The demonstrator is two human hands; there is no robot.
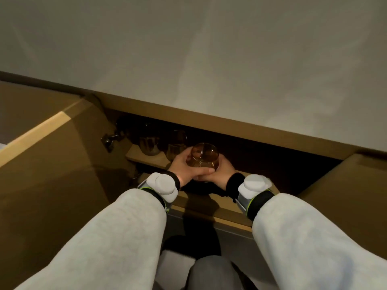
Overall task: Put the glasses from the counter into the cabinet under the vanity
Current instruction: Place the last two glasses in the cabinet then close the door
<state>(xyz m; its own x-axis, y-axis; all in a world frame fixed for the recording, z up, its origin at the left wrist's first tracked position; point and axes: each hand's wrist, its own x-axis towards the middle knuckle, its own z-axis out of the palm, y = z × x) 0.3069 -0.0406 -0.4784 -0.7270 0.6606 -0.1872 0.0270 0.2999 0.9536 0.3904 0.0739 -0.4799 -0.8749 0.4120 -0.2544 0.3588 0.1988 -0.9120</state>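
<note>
Amber glass cupped in both hands at the cabinet mouth.

The glass [204, 156], mid-frame, looked smooth, rigid and breakable, best held round its lower wall; the left hand [184, 166] and right hand [219, 170] wrapped it, fingers closed, just before the shelf [142, 156] where other glasses [149, 145] stood, left of centre.

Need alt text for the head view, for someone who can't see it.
Both hands, left hand and right hand, hold an amber glass at the open cabinet under the counter. More glasses stand on the shelf to its left.
</note>
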